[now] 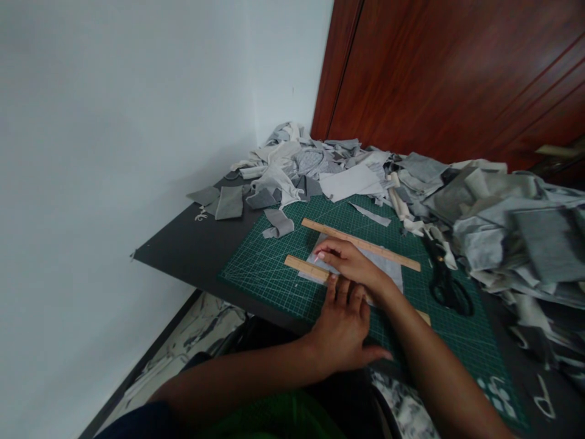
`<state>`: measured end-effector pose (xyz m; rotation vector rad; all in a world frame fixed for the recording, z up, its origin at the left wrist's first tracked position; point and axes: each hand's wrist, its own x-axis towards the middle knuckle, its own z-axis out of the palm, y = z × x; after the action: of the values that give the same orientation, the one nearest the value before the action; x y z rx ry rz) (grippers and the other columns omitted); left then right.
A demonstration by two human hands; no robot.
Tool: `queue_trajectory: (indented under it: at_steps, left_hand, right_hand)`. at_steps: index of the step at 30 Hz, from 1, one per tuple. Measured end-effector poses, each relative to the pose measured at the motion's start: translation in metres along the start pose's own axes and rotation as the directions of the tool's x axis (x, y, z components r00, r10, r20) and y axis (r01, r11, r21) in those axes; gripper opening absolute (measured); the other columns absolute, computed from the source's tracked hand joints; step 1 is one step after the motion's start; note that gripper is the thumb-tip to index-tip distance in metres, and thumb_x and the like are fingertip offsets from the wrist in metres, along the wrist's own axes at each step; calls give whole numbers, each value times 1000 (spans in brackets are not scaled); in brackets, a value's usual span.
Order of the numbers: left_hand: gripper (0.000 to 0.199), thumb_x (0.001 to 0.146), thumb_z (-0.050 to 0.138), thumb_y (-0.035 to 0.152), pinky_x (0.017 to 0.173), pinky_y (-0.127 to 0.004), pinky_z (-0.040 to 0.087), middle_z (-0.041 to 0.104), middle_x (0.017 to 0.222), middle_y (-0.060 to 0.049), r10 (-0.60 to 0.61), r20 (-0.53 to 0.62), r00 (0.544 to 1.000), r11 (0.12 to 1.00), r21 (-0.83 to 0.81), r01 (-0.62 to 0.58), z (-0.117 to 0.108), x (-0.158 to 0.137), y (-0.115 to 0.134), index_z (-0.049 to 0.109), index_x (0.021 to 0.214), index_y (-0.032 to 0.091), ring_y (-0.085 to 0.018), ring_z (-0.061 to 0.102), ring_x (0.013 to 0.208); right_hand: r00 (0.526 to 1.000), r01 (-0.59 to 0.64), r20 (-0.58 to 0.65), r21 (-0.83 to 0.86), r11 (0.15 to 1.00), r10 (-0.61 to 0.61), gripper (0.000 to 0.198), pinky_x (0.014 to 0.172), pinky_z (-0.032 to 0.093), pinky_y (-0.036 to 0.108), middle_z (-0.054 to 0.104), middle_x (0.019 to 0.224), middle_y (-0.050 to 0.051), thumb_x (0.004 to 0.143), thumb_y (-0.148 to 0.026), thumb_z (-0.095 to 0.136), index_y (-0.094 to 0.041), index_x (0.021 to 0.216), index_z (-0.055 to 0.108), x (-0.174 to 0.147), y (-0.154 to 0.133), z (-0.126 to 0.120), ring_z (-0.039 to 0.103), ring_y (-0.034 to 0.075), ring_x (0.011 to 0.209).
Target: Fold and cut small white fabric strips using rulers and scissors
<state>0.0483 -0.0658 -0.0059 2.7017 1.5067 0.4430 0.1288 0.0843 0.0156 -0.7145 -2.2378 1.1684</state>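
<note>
A piece of light grey fabric (387,268) lies on the green cutting mat (269,277). Across its near edge runs a wooden ruler (297,264), pressed down under the stretched fingers of my left hand (342,323), whose thumb points out to the right. My right hand (350,259) rests on the fabric just beyond that ruler, fingers pinched round a small pink stick (317,256); its exact kind is too small to make out. A second wooden ruler (361,241) lies along the fabric's far side, apart from both hands.
Black-handled scissors (450,292) lie on the mat to the right. Heaps of grey and white fabric scraps (283,161) line the back, with a larger pile (493,225) at the right. A white wall (137,122) bounds the left; a wooden door (448,79) stands behind.
</note>
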Motion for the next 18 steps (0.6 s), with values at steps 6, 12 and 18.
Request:
queue_trajectory:
  at_steps: [6, 12, 18]
  left_hand:
    - [103, 88, 40, 87, 123, -64, 13, 48, 152, -26, -40, 1, 999, 999, -13, 40, -2, 0, 1, 55, 142, 0, -50, 29, 147]
    - [102, 88, 40, 86, 122, -66, 16, 45, 154, -28, -58, -17, 998, 998, 2, 58, -1, 0, 2, 54, 142, 0, -52, 29, 147]
    - [105, 86, 43, 88, 123, -66, 15, 44, 155, -27, -65, -13, 998, 998, -22, 65, -1, 0, 1, 52, 144, 0, -51, 28, 148]
  right_hand:
    - [1000, 11, 7, 13, 1000, -11, 16, 83, 51, 34, 72, 93, 4, 96, -32, 62, -22, 95, 74, 0, 3, -1, 66, 21, 88]
    - [1000, 19, 17, -12, 1000, -19, 17, 83, 51, 32, 72, 94, 5, 97, -30, 60, -19, 97, 72, 0, 4, -1, 66, 20, 89]
    - [1000, 22, 11, -16, 1000, -22, 16, 82, 51, 32, 72, 95, 5, 97, -29, 60, -19, 99, 72, 0, 5, -1, 66, 19, 89]
